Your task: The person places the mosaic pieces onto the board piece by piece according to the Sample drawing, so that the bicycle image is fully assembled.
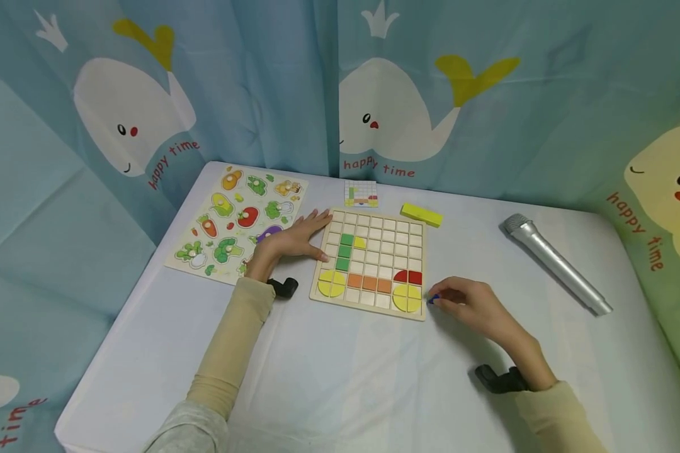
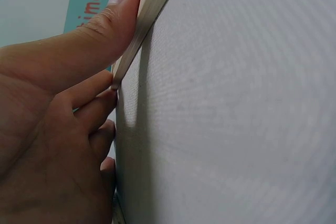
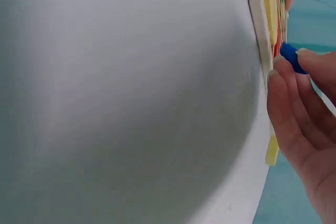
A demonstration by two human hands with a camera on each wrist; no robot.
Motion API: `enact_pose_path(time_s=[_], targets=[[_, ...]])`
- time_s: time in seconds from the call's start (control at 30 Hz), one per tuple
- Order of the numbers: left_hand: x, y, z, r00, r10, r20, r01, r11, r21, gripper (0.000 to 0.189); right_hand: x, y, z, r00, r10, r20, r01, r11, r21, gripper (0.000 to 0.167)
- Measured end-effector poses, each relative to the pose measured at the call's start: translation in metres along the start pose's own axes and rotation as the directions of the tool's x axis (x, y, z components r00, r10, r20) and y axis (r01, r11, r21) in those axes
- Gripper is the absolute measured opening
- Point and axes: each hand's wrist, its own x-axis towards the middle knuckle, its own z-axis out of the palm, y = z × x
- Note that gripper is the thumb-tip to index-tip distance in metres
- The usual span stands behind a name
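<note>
A wooden grid board (image 1: 385, 246) lies on the table with green, yellow, orange and red pieces set in its squares. Along its left edge rests my left hand (image 1: 294, 241), fingers stretched out and thumb on the rim; the left wrist view shows the thumb (image 2: 113, 30) against the board's side. My right hand (image 1: 471, 304) pinches a small blue piece (image 3: 292, 59) between thumb and fingertips, just off the board's lower right corner. Fingers hide part of that piece, so its full shape cannot be told. Beyond the board lies a small pattern card (image 1: 361, 194) with a coloured grid.
A vegetable puzzle board (image 1: 235, 214) lies to the left, partly under my left forearm. Behind the grid board's right corner is a yellow block (image 1: 422, 214). A silver microphone (image 1: 558, 264) lies at the right. Curtains (image 1: 294, 94) surround the table's far side.
</note>
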Motion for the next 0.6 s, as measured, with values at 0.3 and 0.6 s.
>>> enact_pose_path(time_s=[0.3, 0.6], targets=[[0.000, 0.000, 0.000, 1.000, 0.009, 0.006, -0.009, 1.000, 0.006, 0.109, 0.011, -0.012, 0.011, 0.998, -0.052, -0.028, 0.053, 0.997, 0.053, 0.018], [0.001, 0.000, 0.000, 1.000, 0.019, -0.001, -0.019, 1.000, 0.020, 0.107, 0.022, -0.022, 0.025, 0.999, -0.050, -0.003, 0.050, 0.992, 0.117, 0.017]])
